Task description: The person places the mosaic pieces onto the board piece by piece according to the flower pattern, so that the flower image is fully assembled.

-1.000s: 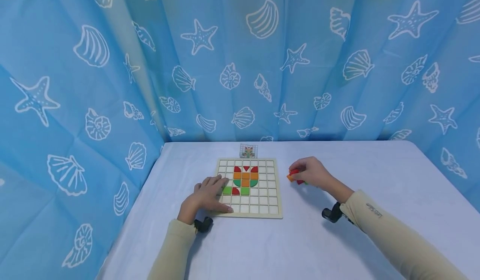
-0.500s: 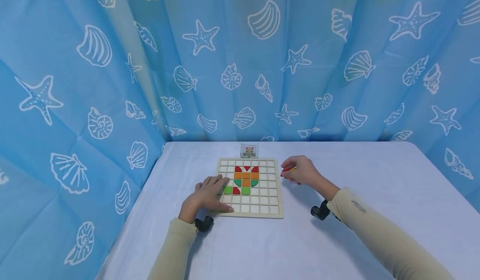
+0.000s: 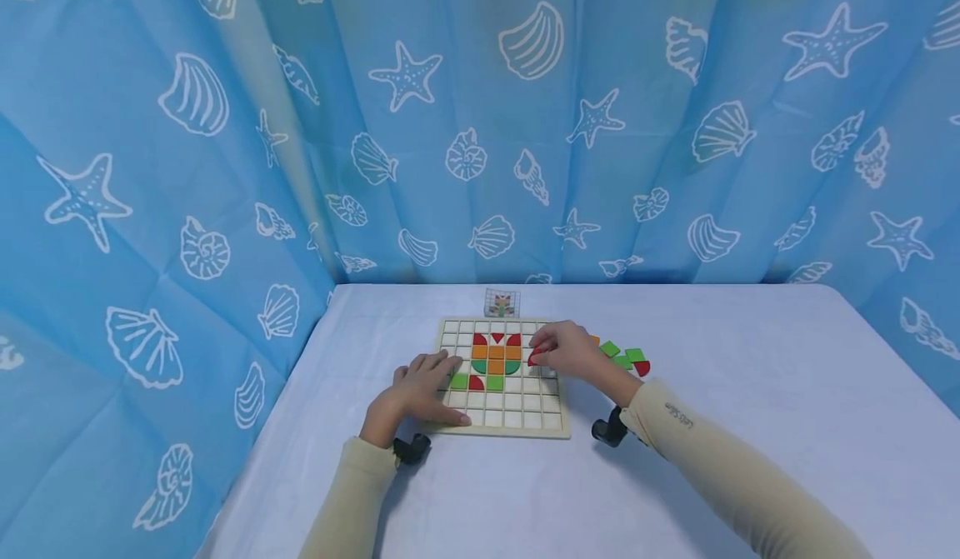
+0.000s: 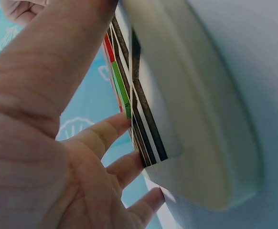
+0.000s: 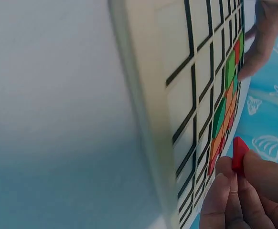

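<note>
My right hand point(image 3: 572, 351) pinches a red tile point(image 5: 239, 153) between thumb and fingertips, over the right side of a gridded wooden board point(image 3: 525, 436). That tile has a curved edge, seen in the head view. With fingers spread, my left hand point(image 3: 422, 391) rests on the board's left edge, its thumb along the near edge. Red, orange and green tiles form a tulip-like pattern in the grid. Below the orange tiles point(image 3: 496, 359) lies a row with a green square point(image 3: 459, 381), a red quarter-round point(image 3: 476, 382) and another green square.
A small picture card point(image 3: 502, 302) with a coloured grid design leans just behind the board. Loose green tiles point(image 3: 611, 348), a red quarter-round tile point(image 3: 641, 368) and an orange piece lie on the white table point(image 3: 735, 326) to the right. A blue shell-print curtain point(image 3: 480, 126) hangs behind.
My right hand has moved left from the loose tiles to above the board, bringing a red tile and uncovering the pile. My left hand stays on the board.
</note>
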Demonstrator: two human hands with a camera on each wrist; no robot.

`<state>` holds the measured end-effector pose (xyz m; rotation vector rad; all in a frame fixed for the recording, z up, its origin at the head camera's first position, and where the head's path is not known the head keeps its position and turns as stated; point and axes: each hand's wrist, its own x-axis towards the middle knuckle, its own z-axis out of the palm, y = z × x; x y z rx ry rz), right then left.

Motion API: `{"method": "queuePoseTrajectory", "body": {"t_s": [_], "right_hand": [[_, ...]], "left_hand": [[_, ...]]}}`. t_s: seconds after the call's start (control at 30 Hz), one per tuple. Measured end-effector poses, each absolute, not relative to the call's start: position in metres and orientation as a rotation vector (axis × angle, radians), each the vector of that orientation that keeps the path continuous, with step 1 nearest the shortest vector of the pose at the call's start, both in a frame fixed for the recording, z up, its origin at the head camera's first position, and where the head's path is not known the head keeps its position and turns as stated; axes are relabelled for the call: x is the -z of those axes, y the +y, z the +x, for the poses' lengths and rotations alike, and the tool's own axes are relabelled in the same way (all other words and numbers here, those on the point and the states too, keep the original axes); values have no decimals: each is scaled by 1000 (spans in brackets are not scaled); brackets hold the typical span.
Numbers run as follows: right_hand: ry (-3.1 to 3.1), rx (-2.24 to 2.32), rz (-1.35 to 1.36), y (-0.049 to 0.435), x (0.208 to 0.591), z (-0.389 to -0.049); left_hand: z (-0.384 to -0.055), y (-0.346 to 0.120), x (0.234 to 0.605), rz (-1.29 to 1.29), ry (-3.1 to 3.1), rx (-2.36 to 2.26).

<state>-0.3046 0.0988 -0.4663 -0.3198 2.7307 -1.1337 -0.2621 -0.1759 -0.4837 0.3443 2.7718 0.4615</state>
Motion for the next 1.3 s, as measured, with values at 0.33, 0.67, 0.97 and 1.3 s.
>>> {"method": "queuePoseTrajectory", "body": {"t_s": [0.33,0.67,0.97,1.3], "right_hand": [[2694,1095,-430,79,480,-296],[2691,1101,-525,69,488,-290],[2710,1046,-503,68,485,-292],[2695,975,-535,68,485,-292]], "left_hand": [[-259,-172,485,326,2774,-461],[-259,-172,486,319,2773,-430],[-264,-170,486,299,2755,-451],[-262,-173,480,314,2754,-454]]}}
